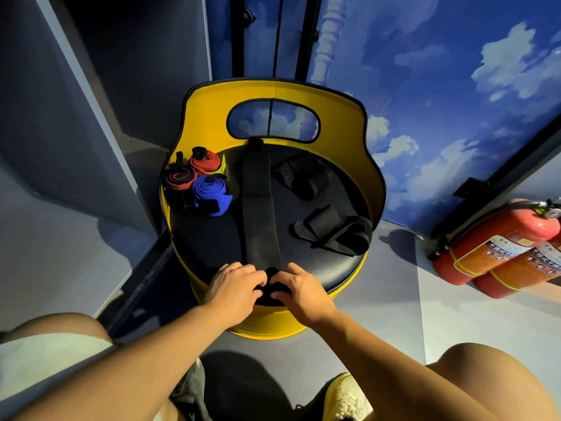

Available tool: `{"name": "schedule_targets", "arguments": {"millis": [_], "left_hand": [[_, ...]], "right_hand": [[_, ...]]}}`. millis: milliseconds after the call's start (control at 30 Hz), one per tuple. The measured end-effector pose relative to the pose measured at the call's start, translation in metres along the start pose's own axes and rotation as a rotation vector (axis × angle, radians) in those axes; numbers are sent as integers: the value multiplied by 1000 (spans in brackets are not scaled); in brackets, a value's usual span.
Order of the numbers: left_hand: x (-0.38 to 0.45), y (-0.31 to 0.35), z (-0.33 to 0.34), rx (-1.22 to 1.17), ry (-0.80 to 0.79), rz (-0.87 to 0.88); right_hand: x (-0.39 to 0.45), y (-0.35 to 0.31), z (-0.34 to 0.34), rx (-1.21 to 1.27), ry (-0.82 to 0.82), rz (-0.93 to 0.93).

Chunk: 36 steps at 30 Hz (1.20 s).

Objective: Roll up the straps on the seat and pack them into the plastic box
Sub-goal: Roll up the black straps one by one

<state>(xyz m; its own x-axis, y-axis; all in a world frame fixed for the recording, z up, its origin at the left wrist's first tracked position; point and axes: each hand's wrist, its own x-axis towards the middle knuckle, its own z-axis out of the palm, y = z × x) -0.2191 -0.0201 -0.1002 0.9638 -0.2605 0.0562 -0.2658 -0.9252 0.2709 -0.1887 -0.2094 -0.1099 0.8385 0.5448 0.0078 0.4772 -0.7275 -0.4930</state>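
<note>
Both the left hand (233, 284) and right hand (299, 287) were pinched together on the near end of the long black strap (258, 214), barely rolled; beyond them two loose black straps (334, 230) waited rightward, three finished rolls (197, 180) sat far left, no plastic box showed.

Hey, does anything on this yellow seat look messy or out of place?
Two black straps lie loose and crumpled on the seat's right side, unlike the three rolled red and blue straps at left. No plastic box is visible.
</note>
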Motion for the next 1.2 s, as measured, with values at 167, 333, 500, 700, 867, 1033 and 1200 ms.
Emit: {"name": "schedule_targets", "arguments": {"millis": [167,333,500,700,867,1033,1200], "left_hand": [[0,-5,-3,221,-102,219],[-4,-9,-1,230,-70,285],[-3,-4,1,155,-48,181],[-5,-8,1,30,-54,81],[-3,-7,3,-35,-59,3],[2,-7,4,-156,-73,-136],[14,-10,0,-343,-17,-302]], "right_hand": [[1,2,1,-60,-11,-33],[0,2,0,-77,1,-58],[0,4,1,-171,17,-134],[-2,12,3,-312,22,-202],[-1,10,3,-386,114,-211],[4,9,2,-427,145,-165],[19,7,-4,-225,120,-23]]}}
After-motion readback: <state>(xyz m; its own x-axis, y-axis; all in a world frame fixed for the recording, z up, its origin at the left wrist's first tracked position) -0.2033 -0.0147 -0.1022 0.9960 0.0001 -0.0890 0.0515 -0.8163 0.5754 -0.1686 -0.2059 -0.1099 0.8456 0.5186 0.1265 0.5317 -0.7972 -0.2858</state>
